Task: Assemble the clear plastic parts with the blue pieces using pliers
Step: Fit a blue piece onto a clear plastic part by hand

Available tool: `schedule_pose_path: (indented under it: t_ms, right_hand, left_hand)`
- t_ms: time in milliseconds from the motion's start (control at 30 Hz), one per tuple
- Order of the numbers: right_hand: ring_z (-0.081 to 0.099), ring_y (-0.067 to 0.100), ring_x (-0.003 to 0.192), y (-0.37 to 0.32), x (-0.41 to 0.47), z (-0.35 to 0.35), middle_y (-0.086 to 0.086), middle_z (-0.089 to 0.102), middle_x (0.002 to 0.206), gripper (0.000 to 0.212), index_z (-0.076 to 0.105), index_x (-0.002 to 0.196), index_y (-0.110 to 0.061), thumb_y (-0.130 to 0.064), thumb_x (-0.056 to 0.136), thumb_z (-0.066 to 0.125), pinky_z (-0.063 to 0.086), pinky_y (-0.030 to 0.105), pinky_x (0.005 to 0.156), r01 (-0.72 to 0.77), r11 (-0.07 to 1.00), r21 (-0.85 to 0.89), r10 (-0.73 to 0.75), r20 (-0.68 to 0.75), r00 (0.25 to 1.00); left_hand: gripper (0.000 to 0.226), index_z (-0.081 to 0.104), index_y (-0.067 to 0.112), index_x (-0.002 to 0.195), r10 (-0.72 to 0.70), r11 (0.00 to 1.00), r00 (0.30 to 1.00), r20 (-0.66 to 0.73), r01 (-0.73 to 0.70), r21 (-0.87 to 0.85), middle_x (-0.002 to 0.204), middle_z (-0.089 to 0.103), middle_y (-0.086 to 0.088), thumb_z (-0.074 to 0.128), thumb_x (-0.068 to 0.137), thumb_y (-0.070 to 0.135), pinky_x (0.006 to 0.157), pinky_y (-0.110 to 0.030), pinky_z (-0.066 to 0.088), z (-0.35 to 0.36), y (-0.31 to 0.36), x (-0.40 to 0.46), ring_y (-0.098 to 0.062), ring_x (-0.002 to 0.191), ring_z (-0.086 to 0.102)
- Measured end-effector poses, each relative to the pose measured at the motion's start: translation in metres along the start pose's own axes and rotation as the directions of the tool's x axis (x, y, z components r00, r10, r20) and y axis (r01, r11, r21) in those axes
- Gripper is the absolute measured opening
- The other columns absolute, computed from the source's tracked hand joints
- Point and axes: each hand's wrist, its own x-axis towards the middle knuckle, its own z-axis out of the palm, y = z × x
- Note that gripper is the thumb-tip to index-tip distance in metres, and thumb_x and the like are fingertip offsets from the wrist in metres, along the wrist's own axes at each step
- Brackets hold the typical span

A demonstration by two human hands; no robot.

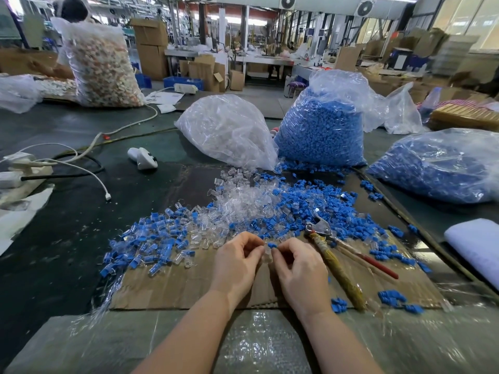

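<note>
My left hand and my right hand meet over a cardboard sheet. Between their fingertips sits a clear plastic part, pinched by the left hand. A small blue piece sits at its top, pinched by the right hand. Pliers with taped yellow and red handles lie on the cardboard just right of my right hand. Loose clear parts and loose blue pieces are heaped beyond my hands. Joined clear-and-blue parts lie spread to the left.
A bag of clear parts and two bags of blue pieces stand behind the heap. A white handheld device and cables lie to the left. A white cloth lies at the right edge. A person sits far left.
</note>
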Motion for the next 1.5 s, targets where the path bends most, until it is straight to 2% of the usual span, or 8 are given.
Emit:
schedule_pose_path:
  t_ms: [100, 367, 533, 667, 833, 1200, 1333, 1500]
  right_hand:
    - [0.053, 0.018, 0.069, -0.0012, -0.0011, -0.0005, -0.007, 0.057, 0.069, 0.015, 0.059, 0.071, -0.013, -0.013, 0.083, 0.068, 0.043, 0.035, 0.068, 0.031, 1.0, 0.001, -0.031, -0.05, 0.998]
    - [0.056, 0.018, 0.068, 0.0021, -0.0016, 0.0038, -0.004, 0.061, 0.067, 0.014, 0.061, 0.07, -0.015, -0.016, 0.08, 0.07, 0.035, 0.03, 0.069, 0.054, 0.995, -0.085, -0.054, 0.001, 0.999]
    - [0.057, 0.019, 0.079, 0.0057, 0.0001, 0.0052, -0.003, 0.064, 0.077, 0.013, 0.064, 0.078, -0.016, -0.025, 0.087, 0.064, 0.031, 0.029, 0.075, 0.043, 0.993, -0.114, -0.035, 0.069, 0.997]
    - [0.058, 0.015, 0.079, 0.0034, -0.0001, 0.0035, -0.008, 0.065, 0.081, 0.007, 0.065, 0.084, -0.019, -0.024, 0.083, 0.07, 0.038, 0.03, 0.077, 0.076, 0.993, -0.087, -0.073, 0.045, 0.996]
    - [0.059, 0.016, 0.085, 0.0017, 0.0008, 0.0019, -0.006, 0.065, 0.089, 0.021, 0.069, 0.101, -0.017, -0.014, 0.08, 0.073, 0.047, 0.033, 0.079, 0.129, 0.991, -0.036, -0.127, 0.036, 0.991]
    - [0.058, 0.015, 0.082, 0.0028, 0.0005, 0.0014, -0.006, 0.064, 0.086, 0.018, 0.072, 0.098, -0.016, -0.016, 0.08, 0.073, 0.048, 0.034, 0.075, 0.15, 0.988, -0.025, -0.15, 0.02, 0.988]
    - [0.058, 0.016, 0.082, 0.0027, 0.0007, 0.0011, -0.005, 0.064, 0.086, 0.019, 0.072, 0.098, -0.015, -0.017, 0.079, 0.074, 0.049, 0.034, 0.075, 0.143, 0.989, -0.021, -0.142, 0.035, 0.989]
    - [0.059, 0.018, 0.087, 0.002, 0.0005, 0.0, -0.003, 0.063, 0.089, 0.022, 0.07, 0.098, -0.014, -0.01, 0.077, 0.074, 0.047, 0.035, 0.081, 0.14, 0.988, -0.057, -0.14, 0.002, 0.99]
  left_hand:
    - [0.017, 0.063, 0.023, 0.08, -0.018, 0.999, 0.999, -0.034, 0.016, -0.044, 0.076, 0.065, 0.006, 0.064, 0.085, 0.007, 0.066, -0.01, 0.046, -0.0001, 0.0001, 0.0003, -0.003, 0.072, 0.059]
    - [0.017, 0.064, 0.022, 0.08, -0.013, 0.999, 1.0, -0.014, 0.013, -0.049, 0.075, 0.065, 0.006, 0.064, 0.084, 0.005, 0.064, -0.008, 0.045, -0.0007, -0.0008, -0.0001, -0.001, 0.07, 0.058]
    - [0.021, 0.062, 0.026, 0.079, -0.005, 1.0, 1.0, 0.027, 0.005, -0.02, 0.075, 0.064, 0.009, 0.063, 0.086, 0.006, 0.065, -0.008, 0.045, -0.0012, -0.001, -0.001, 0.001, 0.07, 0.058]
    - [0.016, 0.063, 0.021, 0.083, -0.005, 1.0, 1.0, -0.003, 0.005, -0.023, 0.078, 0.064, 0.007, 0.06, 0.087, 0.006, 0.066, -0.006, 0.044, -0.0005, -0.0004, -0.0003, -0.001, 0.073, 0.058]
    - [0.013, 0.064, 0.017, 0.085, 0.013, 1.0, 1.0, -0.011, -0.013, -0.019, 0.078, 0.065, 0.004, 0.061, 0.087, 0.005, 0.066, -0.006, 0.044, -0.0007, 0.0001, 0.0004, -0.003, 0.073, 0.058]
    - [0.012, 0.065, 0.018, 0.084, 0.016, 1.0, 1.0, -0.007, -0.016, 0.003, 0.077, 0.065, 0.005, 0.062, 0.086, 0.007, 0.065, -0.009, 0.046, -0.0008, 0.0002, -0.0004, -0.004, 0.072, 0.059]
    - [0.007, 0.066, 0.014, 0.086, 0.014, 0.999, 1.0, -0.002, -0.014, -0.03, 0.08, 0.067, -0.001, 0.067, 0.083, 0.008, 0.071, -0.019, 0.052, -0.0003, 0.0007, -0.0004, -0.013, 0.076, 0.063]
    - [0.008, 0.064, 0.015, 0.087, 0.01, 1.0, 1.0, 0.006, -0.01, -0.016, 0.081, 0.066, 0.001, 0.067, 0.082, 0.009, 0.072, -0.017, 0.052, -0.0005, -0.0008, 0.0004, -0.01, 0.078, 0.062]
